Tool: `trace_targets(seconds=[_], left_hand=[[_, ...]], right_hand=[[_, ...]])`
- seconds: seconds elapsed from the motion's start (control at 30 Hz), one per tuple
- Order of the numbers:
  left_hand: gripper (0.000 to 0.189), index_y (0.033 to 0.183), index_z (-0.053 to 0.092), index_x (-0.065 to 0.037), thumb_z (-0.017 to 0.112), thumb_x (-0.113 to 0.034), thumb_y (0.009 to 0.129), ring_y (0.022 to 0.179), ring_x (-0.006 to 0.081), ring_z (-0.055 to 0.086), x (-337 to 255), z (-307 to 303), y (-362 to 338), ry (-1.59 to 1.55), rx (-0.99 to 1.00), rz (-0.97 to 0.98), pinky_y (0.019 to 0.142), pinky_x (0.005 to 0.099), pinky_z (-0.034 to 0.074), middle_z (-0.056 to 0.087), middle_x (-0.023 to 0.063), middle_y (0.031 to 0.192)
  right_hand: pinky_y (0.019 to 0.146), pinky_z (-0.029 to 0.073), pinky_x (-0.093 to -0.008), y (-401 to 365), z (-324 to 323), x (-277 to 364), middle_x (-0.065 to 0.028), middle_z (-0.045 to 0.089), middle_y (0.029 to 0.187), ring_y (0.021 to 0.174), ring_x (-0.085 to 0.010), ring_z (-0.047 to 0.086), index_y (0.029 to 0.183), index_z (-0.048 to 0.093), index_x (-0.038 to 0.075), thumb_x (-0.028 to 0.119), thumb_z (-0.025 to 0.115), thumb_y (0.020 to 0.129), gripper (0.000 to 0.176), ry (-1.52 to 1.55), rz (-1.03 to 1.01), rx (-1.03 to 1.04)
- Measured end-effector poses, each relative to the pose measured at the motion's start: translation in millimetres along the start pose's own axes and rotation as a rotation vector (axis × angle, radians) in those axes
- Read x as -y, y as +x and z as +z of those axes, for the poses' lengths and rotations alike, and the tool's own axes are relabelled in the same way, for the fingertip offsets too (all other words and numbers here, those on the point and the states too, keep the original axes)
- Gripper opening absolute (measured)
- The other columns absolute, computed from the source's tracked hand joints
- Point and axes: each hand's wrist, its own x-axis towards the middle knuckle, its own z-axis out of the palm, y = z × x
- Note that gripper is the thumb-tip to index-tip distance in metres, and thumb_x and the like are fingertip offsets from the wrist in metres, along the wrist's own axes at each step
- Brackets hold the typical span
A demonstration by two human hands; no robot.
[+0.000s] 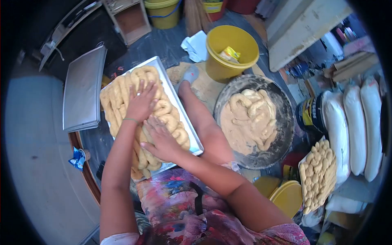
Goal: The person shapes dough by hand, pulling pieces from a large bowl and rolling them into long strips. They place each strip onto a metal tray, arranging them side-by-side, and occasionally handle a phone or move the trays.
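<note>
Several long twisted ropes of dough [118,96] lie side by side across a metal baking tray [192,141] in front of me. My left hand [141,100] rests on the dough with its fingers spread, a ring on one finger and a green band at the wrist. Just below it, my right hand [161,141] lies flat on the dough, fingers stretched out. To the right of my leg stands a wide dark basin [286,122], with more dough ropes [251,110] lying in pale brown flour or crumbs.
A yellow bucket [212,65] with a yellow packet inside stands beyond the basin. Stacked trays [83,87] lean at left. At right are full white sacks [355,126], a tray of small dough pieces [318,173] and yellow lids [288,198]. A white cloth [196,45] lies on the floor.
</note>
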Motion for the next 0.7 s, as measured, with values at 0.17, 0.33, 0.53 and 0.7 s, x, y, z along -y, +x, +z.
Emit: trace_targets(seconds=[0.17, 0.33, 0.53, 0.7], left_hand=[[0.060, 0.141, 0.031, -0.012, 0.042, -0.044, 0.091, 0.139, 0.0314, 0.007, -32, -15, 4, -0.062, -0.051, -0.065, 0.108, 0.0565, -0.002, 0.017, 0.0085, 0.150], [0.062, 0.138, 0.036, -0.010, 0.043, -0.048, 0.090, 0.139, 0.0336, 0.007, -156, -40, 31, -0.367, -0.081, 0.171, 0.108, 0.0560, -0.002, 0.015, 0.0151, 0.150], [0.057, 0.133, 0.043, -0.009, 0.046, -0.044, 0.088, 0.138, 0.0380, 0.010, -300, 25, 68, -0.543, -0.001, 0.283, 0.107, 0.0579, 0.006, 0.019, 0.0204, 0.147], [0.056, 0.131, 0.044, -0.008, 0.050, -0.043, 0.088, 0.138, 0.0375, 0.008, -334, 43, 26, -0.724, 0.182, 0.402, 0.109, 0.0536, 0.007, 0.012, 0.0198, 0.149]], right_hand=[[0.110, 0.017, -0.0405, -16, -56, -6, -0.0277, 0.016, 0.145, 0.135, -0.0389, 0.017, 0.139, 0.026, 0.001, 0.032, 0.057, 0.085, 0.070, 0.428, 0.040, -0.094], [0.107, 0.024, -0.0377, -62, -122, -116, -0.0224, 0.035, 0.137, 0.129, -0.0310, 0.032, 0.133, 0.034, -0.003, 0.018, 0.058, 0.084, 0.058, 0.369, 0.245, -0.752], [0.106, 0.027, -0.0396, -166, -152, -314, -0.0202, 0.042, 0.133, 0.127, -0.0348, 0.035, 0.129, 0.044, 0.005, 0.029, 0.061, 0.083, 0.055, -0.234, 0.677, -0.387], [0.103, 0.027, -0.0446, -236, -123, -373, -0.0147, 0.043, 0.131, 0.126, -0.0315, 0.036, 0.126, 0.048, 0.010, 0.030, 0.059, 0.082, 0.050, -0.610, 1.001, 0.011]])
